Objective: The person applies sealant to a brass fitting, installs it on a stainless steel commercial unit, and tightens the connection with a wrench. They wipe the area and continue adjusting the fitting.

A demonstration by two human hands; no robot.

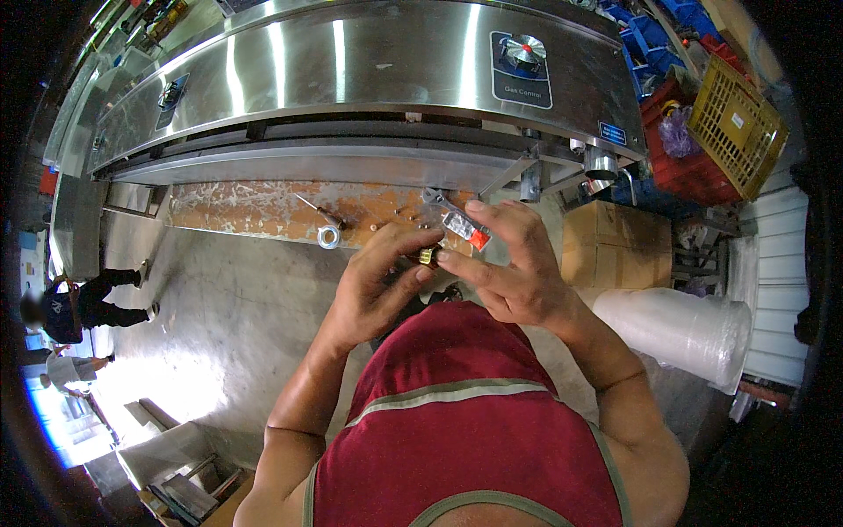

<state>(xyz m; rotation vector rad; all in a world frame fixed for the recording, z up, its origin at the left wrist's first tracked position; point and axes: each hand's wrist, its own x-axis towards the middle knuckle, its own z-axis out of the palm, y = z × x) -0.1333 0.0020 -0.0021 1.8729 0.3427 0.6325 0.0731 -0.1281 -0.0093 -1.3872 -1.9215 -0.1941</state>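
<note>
A small brass fitting (428,256) is pinched between the fingers and thumb of my left hand (373,285). My right hand (518,272) comes in from the other side, one fingertip against the fitting and its other fingers spread apart. Just beyond both hands, a silver tube with a red end (465,230) lies on the worn orange-brown board (237,208). Next to the tube is a grey metal tool (432,197), possibly an adjustable wrench. Farther left on the board are a screwdriver (327,214) and a pale ring-shaped roll (328,236). Several small brown parts sit near my left fingers.
A long stainless-steel gas appliance (378,61) with control knobs spans the far side. At right are a cardboard box (615,241), a plastic-wrapped roll (676,334) and a yellow crate (738,127). Two people (75,307) are off at the left.
</note>
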